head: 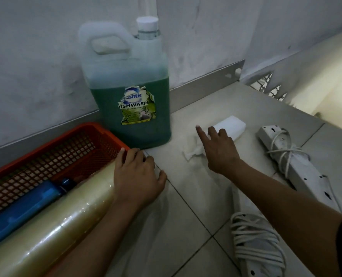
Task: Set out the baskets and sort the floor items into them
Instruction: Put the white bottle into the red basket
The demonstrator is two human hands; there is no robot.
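Observation:
An orange mesh basket (pixel 70 142) sits on the floor at the left, against the wall. Inside it lie a blue tube-shaped item (pixel 24 204) and a big roll of clear plastic film (pixel 52 222). My left hand (pixel 138 176) rests on the roll's right end, at the basket's corner. My right hand (pixel 218 148) hovers over a crumpled white tissue (pixel 192 150) with the index finger stretched out, just in front of a white sponge block (pixel 231 126); nothing is in it.
A large jug of green dishwash liquid (pixel 132 92) stands by the wall behind the basket. Two white power strips with wound cords lie at right (pixel 290 156) and lower right (pixel 256 246). A metal skirting strip runs along the wall.

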